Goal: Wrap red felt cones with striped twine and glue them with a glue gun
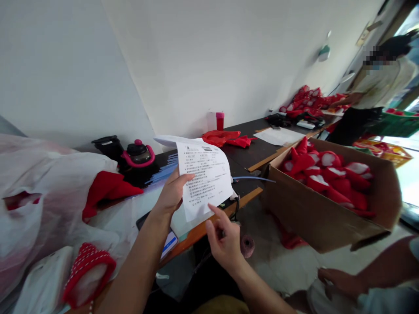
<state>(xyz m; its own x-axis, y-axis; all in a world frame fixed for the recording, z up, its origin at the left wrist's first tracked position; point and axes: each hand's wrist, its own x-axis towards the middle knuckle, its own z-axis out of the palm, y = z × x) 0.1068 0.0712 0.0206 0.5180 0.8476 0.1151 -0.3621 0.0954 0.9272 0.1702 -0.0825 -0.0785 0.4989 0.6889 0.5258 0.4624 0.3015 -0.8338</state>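
In our left hand [172, 192] we hold a printed sheet [207, 185] by its left edge, thumb across the print, so that it tilts above the near edge of the counter [237, 163]. Our right hand [225, 240] is at the sheet's lower edge, index finger out, thumb a little apart and the other fingers curled; we cannot tell whether the fingertip touches the paper. A phone [170, 243] with a lit screen (partly hidden behind our left forearm) lies along the counter's near edge. Toward the back edge, by the wall, we see red cloth [221, 138] and a red jar [220, 122] just behind it. Beyond the counter's near edge, to the right, stands a cardboard box [294, 213] filled with red-and-white stuffed pieces [330, 174].
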